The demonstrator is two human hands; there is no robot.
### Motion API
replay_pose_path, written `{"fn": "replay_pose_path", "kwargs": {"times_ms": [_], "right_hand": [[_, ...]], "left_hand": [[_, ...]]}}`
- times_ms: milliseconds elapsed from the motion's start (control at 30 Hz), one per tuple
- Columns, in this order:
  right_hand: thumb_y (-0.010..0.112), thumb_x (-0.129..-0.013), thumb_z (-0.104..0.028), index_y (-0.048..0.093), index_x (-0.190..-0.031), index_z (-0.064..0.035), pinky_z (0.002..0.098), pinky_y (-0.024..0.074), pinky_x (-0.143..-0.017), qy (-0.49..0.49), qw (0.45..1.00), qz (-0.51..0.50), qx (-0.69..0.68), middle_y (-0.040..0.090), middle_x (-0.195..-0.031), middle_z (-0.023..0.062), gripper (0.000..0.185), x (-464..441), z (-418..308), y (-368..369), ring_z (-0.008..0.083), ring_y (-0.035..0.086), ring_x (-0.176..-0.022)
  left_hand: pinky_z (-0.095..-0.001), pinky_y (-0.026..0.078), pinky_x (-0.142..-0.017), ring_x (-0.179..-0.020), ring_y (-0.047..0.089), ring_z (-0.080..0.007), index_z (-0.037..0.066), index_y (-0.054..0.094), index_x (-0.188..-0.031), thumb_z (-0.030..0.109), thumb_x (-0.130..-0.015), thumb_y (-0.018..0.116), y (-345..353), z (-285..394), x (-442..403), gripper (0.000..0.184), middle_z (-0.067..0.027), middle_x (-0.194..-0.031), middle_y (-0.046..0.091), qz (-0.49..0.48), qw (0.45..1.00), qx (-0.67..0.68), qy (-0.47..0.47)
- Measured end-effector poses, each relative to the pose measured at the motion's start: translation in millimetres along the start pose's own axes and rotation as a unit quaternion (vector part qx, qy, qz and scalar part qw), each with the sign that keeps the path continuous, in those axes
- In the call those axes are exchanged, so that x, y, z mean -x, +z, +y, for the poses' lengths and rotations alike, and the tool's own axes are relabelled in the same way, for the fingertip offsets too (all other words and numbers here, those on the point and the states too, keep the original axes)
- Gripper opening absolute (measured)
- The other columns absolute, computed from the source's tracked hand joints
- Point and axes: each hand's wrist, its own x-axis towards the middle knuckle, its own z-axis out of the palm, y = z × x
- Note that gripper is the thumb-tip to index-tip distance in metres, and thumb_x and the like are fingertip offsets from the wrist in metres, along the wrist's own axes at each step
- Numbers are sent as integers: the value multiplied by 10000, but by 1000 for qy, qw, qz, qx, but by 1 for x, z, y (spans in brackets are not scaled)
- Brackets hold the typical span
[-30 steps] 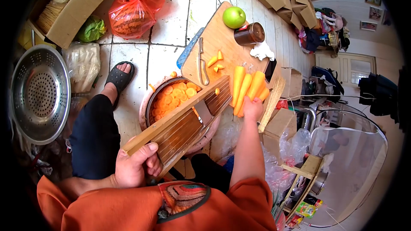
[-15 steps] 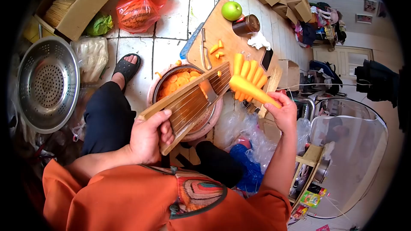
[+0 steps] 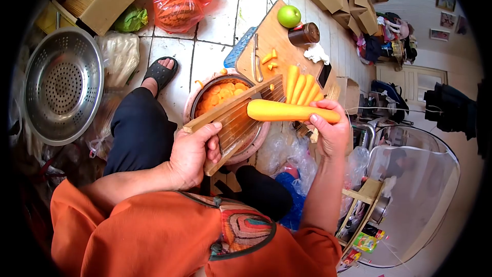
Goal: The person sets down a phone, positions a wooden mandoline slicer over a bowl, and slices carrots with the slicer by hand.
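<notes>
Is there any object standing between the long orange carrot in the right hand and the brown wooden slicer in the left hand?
Nothing visible stands between them: the thick end of the long orange carrot, held in the right hand, overlaps the brown wooden slicer in this view; contact is unclear.

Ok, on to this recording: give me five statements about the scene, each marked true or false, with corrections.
1. The right hand holds a carrot. True.
2. The left hand grips a knife. False: it grips the wooden slicer.
3. Orange slices lie in the round container. True.
4. The green apple sits in the metal colander. False: it rests on the cutting board.
5. Several more carrots lie side by side. True.
</notes>
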Motion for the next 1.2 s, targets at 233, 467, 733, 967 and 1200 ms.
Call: {"fn": "replay_pose_path", "kwargs": {"times_ms": [233, 467, 733, 967, 1200], "right_hand": [[713, -751, 39, 564, -1089, 0, 262, 507, -781, 0, 999, 31, -34, 617, -1021, 82, 371, 8, 52, 61, 145, 601, -893], [686, -745, 77, 506, -1151, -1, 281, 499, -828, 22, 996, -10, -81, 590, -1060, 91, 450, 7, 50, 54, 153, 591, -947], [677, -746, 84, 476, -1185, 2, 290, 490, -865, 8, 993, -43, -107, 574, -1086, 93, 489, 9, 60, 49, 164, 582, -990], [719, -775, 19, 487, -1160, 28, 281, 494, -846, -1, 999, 15, -28, 599, -1030, 101, 450, 16, 69, 64, 154, 604, -922], [707, -776, 34, 489, -1133, 46, 280, 500, -831, -30, 999, 15, -26, 606, -1024, 113, 419, 24, 77, 68, 160, 610, -926]], "left_hand": [[-282, 384, -421, -410, 421, -126, 81, 503, -706, 126, -877, 606, -1, 0, -1, 205, -15, -531, 463, -1, 1000, 1, 3], [-284, 381, -423, -411, 410, -127, 84, 493, -725, 129, -875, 604, 1, -1, 0, 192, -11, -524, 450, -7, 1000, 2, 0], [-294, 377, -422, -410, 406, -137, 87, 482, -714, 125, -869, 602, 1, -2, 0, 200, -16, -514, 438, -1, 1000, -5, 7], [-295, 372, -422, -410, 400, -138, 86, 479, -700, 125, -875, 586, 1, -2, 0, 208, -15, -513, 436, 11, 1000, -8, 5], [-291, 352, -417, -403, 380, -132, 89, 479, -721, 122, -872, 575, 3, -1, 2, 182, -10, -515, 421, 20, 1000, -12, 1]]}}
